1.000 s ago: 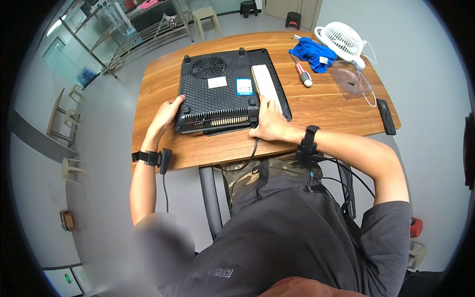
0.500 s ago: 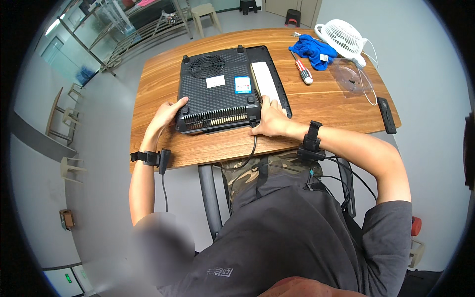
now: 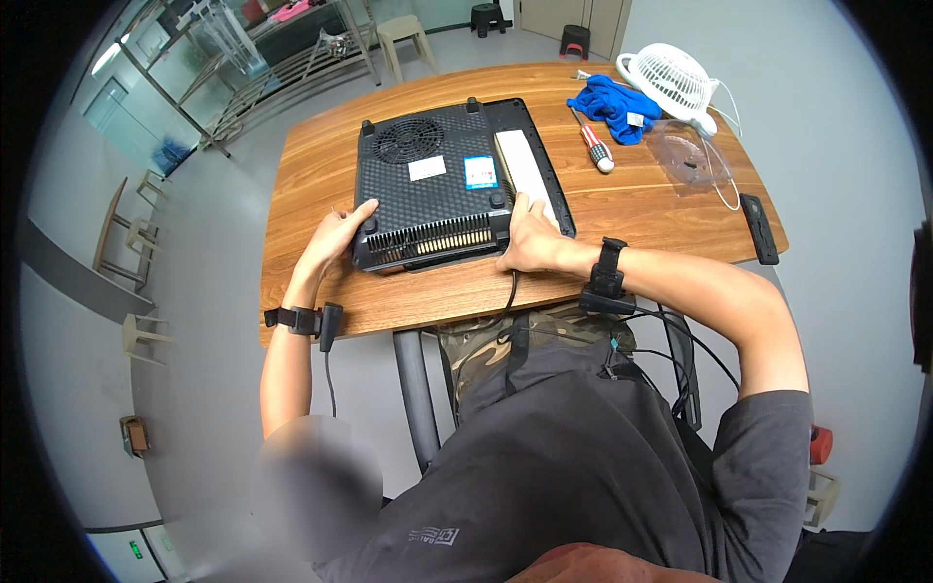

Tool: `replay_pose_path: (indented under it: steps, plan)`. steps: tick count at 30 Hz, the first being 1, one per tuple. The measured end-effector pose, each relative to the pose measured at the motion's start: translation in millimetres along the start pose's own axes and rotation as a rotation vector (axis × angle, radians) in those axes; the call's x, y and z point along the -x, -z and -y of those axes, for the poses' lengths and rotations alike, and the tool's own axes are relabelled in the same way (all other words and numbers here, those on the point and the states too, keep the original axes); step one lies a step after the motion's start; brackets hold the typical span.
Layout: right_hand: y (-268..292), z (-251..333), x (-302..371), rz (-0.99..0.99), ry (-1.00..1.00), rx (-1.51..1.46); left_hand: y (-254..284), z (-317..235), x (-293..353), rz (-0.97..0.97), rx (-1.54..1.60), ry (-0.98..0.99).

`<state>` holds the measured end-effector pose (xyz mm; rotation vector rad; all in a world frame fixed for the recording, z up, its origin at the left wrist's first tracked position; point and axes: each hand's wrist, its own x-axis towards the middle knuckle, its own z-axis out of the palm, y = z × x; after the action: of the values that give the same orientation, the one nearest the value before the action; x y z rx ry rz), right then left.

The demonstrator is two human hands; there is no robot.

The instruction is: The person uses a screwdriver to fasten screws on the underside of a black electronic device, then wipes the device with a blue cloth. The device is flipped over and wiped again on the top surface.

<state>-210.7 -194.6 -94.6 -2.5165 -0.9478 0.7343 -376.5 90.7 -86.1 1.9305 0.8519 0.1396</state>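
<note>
A black induction cooker (image 3: 432, 189) lies upside down on the wooden table, its round fan grille, rubber feet and slotted near side showing. My left hand (image 3: 337, 236) grips its near left corner, thumb on top and fingers along the left side, mostly hidden. At the near right corner, my right hand (image 3: 536, 238) holds the housing where the black power cord (image 3: 511, 291) comes out. The right fingertips lie by a long white strip (image 3: 525, 175) on a black panel (image 3: 552, 180) that juts out past the housing's right side.
On the table's right are a screwdriver (image 3: 595, 146), a blue cloth (image 3: 614, 105), a white fan (image 3: 671, 80), a clear plastic dish (image 3: 685, 160) and a black bar-shaped object (image 3: 759, 229). A metal rack (image 3: 292, 83) and a stool (image 3: 404, 44) stand beyond the table.
The whole view has shifted slightly, with the table lower in the picture. Both hands keep their places on the cooker.
</note>
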Motion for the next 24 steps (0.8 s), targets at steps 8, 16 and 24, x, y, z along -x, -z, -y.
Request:
replay_pose_path:
  steps: [8,16,24]
  plan:
    - [9,-5,10,-0.024,0.017,-0.019,-2,-8,6,-0.030,0.034,-0.103]
    - [20,-10,34,-0.087,0.032,-0.068,-10,-8,7,-0.095,-0.019,-0.173]
    - [25,-13,47,-0.177,0.043,-0.008,-15,-15,4,-0.080,0.022,-0.261]
